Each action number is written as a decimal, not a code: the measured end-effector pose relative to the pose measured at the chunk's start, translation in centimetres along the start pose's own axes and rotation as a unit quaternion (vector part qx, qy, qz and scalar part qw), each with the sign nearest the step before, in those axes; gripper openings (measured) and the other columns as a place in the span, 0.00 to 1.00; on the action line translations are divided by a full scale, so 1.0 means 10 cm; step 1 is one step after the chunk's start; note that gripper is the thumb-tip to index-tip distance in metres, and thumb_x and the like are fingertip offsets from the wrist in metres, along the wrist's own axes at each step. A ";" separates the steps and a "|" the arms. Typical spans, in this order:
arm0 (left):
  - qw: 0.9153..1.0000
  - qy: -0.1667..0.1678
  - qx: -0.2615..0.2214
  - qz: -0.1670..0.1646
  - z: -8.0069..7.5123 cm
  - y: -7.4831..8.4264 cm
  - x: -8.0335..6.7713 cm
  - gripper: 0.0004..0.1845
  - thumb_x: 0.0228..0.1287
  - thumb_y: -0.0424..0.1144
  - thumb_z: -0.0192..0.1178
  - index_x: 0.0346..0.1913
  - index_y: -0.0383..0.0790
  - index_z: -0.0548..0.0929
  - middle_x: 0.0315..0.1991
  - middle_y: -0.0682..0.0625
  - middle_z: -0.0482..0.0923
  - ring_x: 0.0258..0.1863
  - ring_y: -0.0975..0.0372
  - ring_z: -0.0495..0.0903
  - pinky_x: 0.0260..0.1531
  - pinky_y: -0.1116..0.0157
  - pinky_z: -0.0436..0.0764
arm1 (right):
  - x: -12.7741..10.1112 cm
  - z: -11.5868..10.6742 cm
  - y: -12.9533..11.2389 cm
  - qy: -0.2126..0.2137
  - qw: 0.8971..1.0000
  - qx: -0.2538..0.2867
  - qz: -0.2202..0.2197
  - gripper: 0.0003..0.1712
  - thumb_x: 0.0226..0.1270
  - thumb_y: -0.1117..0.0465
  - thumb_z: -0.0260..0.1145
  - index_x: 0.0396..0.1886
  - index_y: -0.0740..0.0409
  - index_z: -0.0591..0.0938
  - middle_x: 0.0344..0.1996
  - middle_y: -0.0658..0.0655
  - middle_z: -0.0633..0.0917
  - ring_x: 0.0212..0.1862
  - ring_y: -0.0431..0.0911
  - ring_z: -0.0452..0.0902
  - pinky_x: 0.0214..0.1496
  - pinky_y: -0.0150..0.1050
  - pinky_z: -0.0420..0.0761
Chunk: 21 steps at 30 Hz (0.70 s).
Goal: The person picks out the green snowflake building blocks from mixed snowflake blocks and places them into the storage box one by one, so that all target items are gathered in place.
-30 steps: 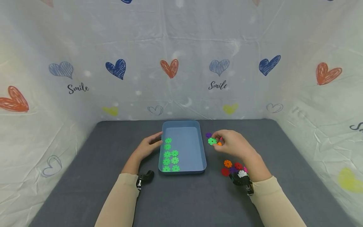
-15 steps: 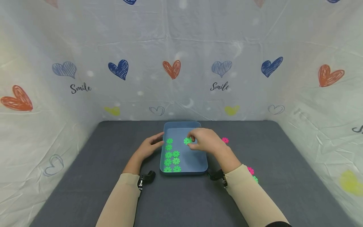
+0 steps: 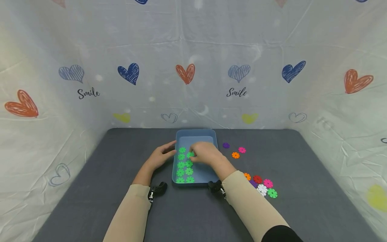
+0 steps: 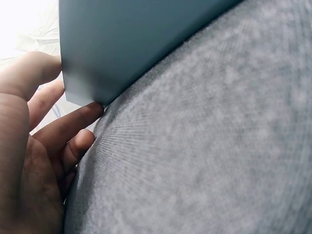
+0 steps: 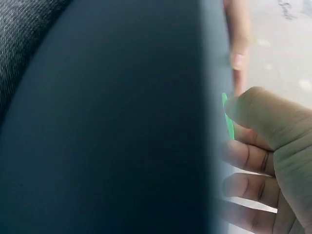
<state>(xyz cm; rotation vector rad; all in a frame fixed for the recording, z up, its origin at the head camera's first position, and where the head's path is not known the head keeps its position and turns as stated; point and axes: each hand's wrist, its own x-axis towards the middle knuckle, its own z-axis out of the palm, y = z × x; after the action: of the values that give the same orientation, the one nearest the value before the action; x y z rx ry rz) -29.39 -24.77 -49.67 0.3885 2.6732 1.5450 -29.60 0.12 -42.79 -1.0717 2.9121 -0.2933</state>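
While the left hand rested open-fingered against the blue tray, the right hand pinched a green disc at its fingertips, low over the tray.

We've got the left hand lying flat, fingers relaxed and pointing inward. Our right hand reaches forward, palm down, fingertips pinched; both forearms extended, sleeved

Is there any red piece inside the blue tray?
No, the blue tray holds only green pieces; the red piece lies on the grey mat.
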 end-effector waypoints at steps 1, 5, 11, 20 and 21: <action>1.000 0.000 0.001 0.000 0.00 0.00 0.00 0.31 0.76 0.48 0.62 0.78 0.50 0.69 0.73 0.42 0.69 0.70 0.46 0.70 0.66 0.43 0.70 | 0.03 0.03 0.00 -0.003 1.000 -0.003 0.002 0.15 0.69 0.54 0.71 0.50 0.56 0.88 0.24 0.45 0.79 0.29 0.40 0.72 0.34 0.38 0.76; 1.000 0.002 0.001 0.001 -0.01 -0.01 0.01 0.31 0.76 0.48 0.62 0.78 0.50 0.69 0.74 0.42 0.68 0.70 0.46 0.70 0.66 0.44 0.70 | 0.10 0.12 -0.02 -0.003 1.000 -0.017 0.023 0.14 0.70 0.53 0.71 0.48 0.55 0.88 0.30 0.48 0.83 0.31 0.42 0.74 0.36 0.41 0.79; 1.000 0.001 0.001 0.000 -0.01 -0.01 0.02 0.31 0.77 0.47 0.61 0.78 0.50 0.68 0.74 0.42 0.67 0.71 0.46 0.69 0.67 0.44 0.69 | 0.11 0.23 -0.05 0.004 0.998 -0.043 0.048 0.13 0.72 0.51 0.69 0.48 0.54 0.87 0.42 0.51 0.86 0.42 0.47 0.82 0.43 0.46 0.84; 1.000 0.000 0.009 0.002 -0.01 -0.01 0.00 0.31 0.77 0.47 0.60 0.78 0.49 0.68 0.74 0.41 0.68 0.70 0.46 0.71 0.66 0.44 0.70 | 0.04 0.21 -0.07 -0.013 0.999 -0.037 0.031 0.22 0.77 0.50 0.65 0.63 0.56 0.83 0.57 0.56 0.84 0.60 0.51 0.80 0.60 0.48 0.80; 1.000 -0.001 0.010 0.004 -0.01 -0.02 0.01 0.31 0.77 0.47 0.60 0.78 0.48 0.68 0.74 0.41 0.68 0.70 0.46 0.70 0.66 0.44 0.70 | 0.02 0.19 -0.07 -0.014 0.999 -0.030 0.028 0.23 0.77 0.50 0.65 0.64 0.56 0.82 0.59 0.56 0.83 0.61 0.52 0.79 0.61 0.49 0.79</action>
<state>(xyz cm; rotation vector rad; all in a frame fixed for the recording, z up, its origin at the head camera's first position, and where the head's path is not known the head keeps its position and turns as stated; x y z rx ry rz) -29.51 -24.93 -49.78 0.4014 2.6901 1.5213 -29.11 -0.84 -44.55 -0.9917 2.9373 -0.1902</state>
